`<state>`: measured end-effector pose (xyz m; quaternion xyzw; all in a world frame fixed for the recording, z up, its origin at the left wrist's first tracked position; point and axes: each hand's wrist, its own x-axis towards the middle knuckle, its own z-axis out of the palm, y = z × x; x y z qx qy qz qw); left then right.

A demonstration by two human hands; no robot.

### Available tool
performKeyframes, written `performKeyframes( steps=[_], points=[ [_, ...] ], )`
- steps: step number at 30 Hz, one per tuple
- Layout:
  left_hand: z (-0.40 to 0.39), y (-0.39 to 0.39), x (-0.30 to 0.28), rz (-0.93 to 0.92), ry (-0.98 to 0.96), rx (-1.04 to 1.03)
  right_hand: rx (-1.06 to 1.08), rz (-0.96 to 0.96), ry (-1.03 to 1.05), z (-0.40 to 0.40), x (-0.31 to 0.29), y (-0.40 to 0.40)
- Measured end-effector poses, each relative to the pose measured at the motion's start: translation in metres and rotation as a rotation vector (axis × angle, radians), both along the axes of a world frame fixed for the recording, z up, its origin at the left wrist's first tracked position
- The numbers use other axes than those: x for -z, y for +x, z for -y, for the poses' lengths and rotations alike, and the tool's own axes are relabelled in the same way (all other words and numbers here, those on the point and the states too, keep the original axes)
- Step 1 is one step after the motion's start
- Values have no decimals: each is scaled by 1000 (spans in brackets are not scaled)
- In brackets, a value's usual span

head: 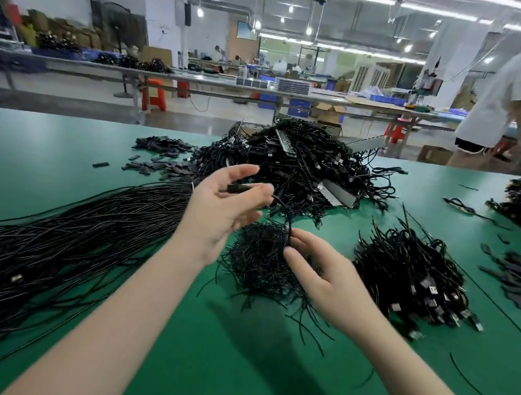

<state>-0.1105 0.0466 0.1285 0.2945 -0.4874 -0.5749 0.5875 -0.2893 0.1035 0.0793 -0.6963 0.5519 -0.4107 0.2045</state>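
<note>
On the green worktop [66, 147], before the big cable heap [304, 163] and over a twist-tie pile [259, 261], the left hand [219, 212] pinches a cable's plug [237, 188], the right hand [318, 273] its cord [284, 206]; seemingly starting a bundle, next needs coiling, then a tie

A black cable [282, 204] is held by the left grip [219, 212] and pinched by the right grip [318, 276] above the green desk [236, 370]

Black cable [279, 203], green table [51, 145]
</note>
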Motion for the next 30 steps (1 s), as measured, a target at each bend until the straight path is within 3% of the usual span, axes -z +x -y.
performKeyframes(
  steps=[4,7,11,15,16,17,19,21,23,26,30],
  points=[
    [-2,-28,2,-199,71,40,32,222,-194,13,-10,43],
    [-2,-29,5,-49,101,49,-85,299,-192,16,2,52],
    [3,-20,2,182,101,168,-279,383,57,28,13,45],
    [3,-5,-3,29,111,366,-353,295,338,36,16,12],
    [3,0,-4,63,82,439,-323,250,382,36,16,3],
    [3,3,-4,174,34,492,-266,204,403,36,14,-7],
    [2,5,0,568,-87,521,-131,150,383,36,4,-22],
    [-1,-3,5,931,-133,537,-44,232,359,33,-9,-31],
    [-1,-13,9,1020,-132,453,-45,368,315,26,-24,-31],
    [2,-21,9,701,-117,200,-291,517,253,10,-38,-17],
    [-4,-26,1,91,29,202,-568,518,410,6,-25,4]
  ],
)
